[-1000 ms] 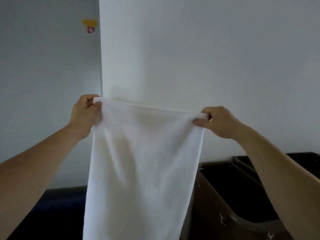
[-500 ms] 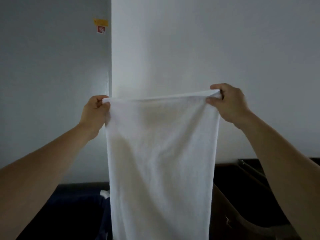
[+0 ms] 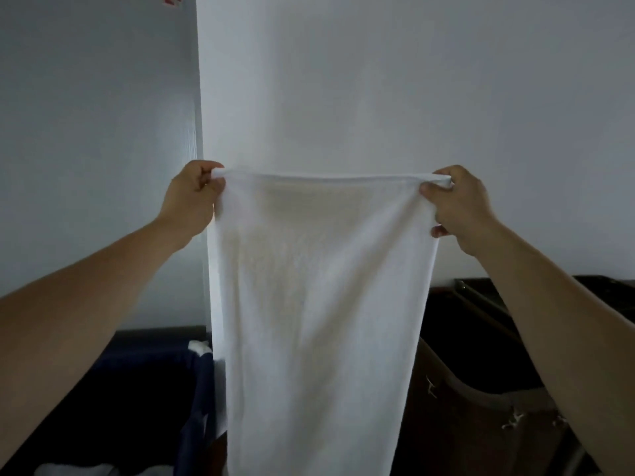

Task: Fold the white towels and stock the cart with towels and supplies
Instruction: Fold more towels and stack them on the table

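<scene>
I see the left hand [image 3: 192,197] and right hand [image 3: 457,204] each pinching a top corner of the white towel [image 3: 319,304], which hangs stretched between them; the dim bin [image 3: 481,407] behind is perhaps a cart

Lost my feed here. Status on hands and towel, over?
Left hand and right hand each pinch a top corner. Towel hangs flat between them. Nothing in the way.

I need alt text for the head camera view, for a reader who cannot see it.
A person holds a white towel up in front of a pale wall, the left hand and right hand each pinching one top corner so that it hangs straight down. A dark container stands low at the right.
</scene>
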Demonstrator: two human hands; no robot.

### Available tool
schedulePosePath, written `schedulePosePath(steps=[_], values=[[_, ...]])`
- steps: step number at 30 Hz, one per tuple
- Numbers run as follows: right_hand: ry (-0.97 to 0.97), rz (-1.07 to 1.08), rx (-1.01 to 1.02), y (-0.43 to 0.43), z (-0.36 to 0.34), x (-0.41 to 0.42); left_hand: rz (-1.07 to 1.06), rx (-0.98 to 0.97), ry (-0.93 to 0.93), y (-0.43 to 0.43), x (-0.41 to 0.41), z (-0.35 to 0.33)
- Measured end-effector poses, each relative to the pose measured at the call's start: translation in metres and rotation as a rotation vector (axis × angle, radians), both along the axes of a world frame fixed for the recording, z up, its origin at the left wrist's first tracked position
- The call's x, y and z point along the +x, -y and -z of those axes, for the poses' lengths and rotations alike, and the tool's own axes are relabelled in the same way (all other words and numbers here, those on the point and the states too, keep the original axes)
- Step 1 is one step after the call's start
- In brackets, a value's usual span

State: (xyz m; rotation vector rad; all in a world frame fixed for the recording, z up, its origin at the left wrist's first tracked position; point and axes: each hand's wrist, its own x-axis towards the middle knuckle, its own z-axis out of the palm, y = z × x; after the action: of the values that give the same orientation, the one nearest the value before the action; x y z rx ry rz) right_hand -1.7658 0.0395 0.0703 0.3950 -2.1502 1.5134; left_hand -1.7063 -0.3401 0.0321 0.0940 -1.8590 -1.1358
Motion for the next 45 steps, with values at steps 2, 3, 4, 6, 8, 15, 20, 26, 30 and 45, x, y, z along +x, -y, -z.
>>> schedulePosePath(steps=[2, 3, 4, 6, 8, 15, 20, 26, 30, 45], values=[[0.105, -0.082, -0.060, 0.003, 0.007, 0.006, -0.032, 0.016, 0.008, -0.002, 0.000, 0.003], [0.133, -0.117, -0.062, 0.005, 0.009, 0.009, -0.035, 0.050, 0.012, -0.003, 0.000, 0.002], [0.131, -0.138, -0.065, 0.007, 0.009, 0.011, -0.020, 0.106, 0.018, -0.003, 0.001, 0.002], [0.012, -0.153, -0.125, 0.008, 0.005, 0.015, 0.051, 0.244, -0.018, -0.005, 0.006, -0.002], [-0.242, -0.125, -0.215, 0.010, 0.002, 0.018, 0.115, 0.305, -0.179, -0.012, 0.014, -0.011], [-0.094, -0.031, -0.098, 0.015, 0.024, 0.001, 0.039, 0.118, 0.056, 0.001, 0.005, 0.002], [-0.164, -0.010, -0.161, 0.012, 0.016, 0.002, 0.095, 0.244, -0.084, 0.001, 0.002, 0.007], [-0.075, -0.040, -0.185, 0.001, 0.024, -0.002, 0.223, 0.318, -0.033, -0.001, 0.008, 0.014], [-0.047, -0.083, -0.193, -0.003, 0.021, -0.005, 0.283, 0.286, 0.006, -0.004, 0.011, 0.012], [-0.103, -0.142, -0.253, 0.009, -0.012, -0.066, 0.050, 0.338, -0.133, -0.019, -0.047, -0.041]])
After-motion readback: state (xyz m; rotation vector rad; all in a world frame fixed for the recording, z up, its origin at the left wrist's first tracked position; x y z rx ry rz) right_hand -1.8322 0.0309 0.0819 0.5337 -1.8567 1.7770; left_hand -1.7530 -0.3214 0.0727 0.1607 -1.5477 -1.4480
